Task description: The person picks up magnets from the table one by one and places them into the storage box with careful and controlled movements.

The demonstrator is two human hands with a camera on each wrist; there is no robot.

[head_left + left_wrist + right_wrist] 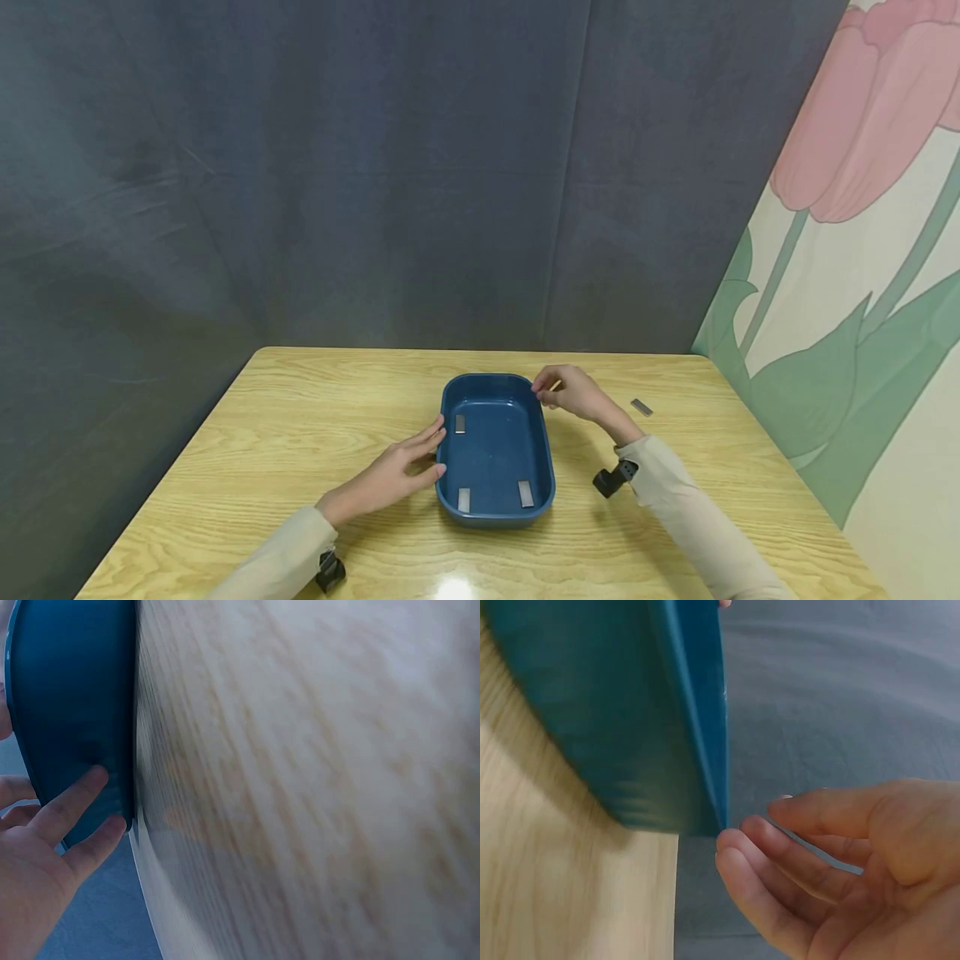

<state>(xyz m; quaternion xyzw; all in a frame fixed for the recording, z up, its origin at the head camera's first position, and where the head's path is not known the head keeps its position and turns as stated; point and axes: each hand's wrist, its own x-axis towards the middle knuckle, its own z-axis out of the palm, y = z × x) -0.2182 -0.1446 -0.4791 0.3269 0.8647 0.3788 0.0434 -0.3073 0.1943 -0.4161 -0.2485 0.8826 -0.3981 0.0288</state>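
A blue rectangular tub (491,454) with rounded corners sits on the table. Three small flat silvery rectangular pieces lie inside, one piece (461,424) at the far left, another (464,500) at the near left and a third (526,494) at the near right. My left hand (390,477) is at the tub's left side, its extended fingers (96,777) resting against the outer wall. At the far right corner is my right hand (573,393). Its loosely bent fingertips (733,841) are right at the rim, with nothing visible between fingers and thumb.
Another small grey rectangular piece (641,407) lies on the wooden table (315,408), right of the tub and beyond my right wrist. A dark curtain (420,183) hangs behind the table. Along the right side stands a wall (847,350) painted with tulips.
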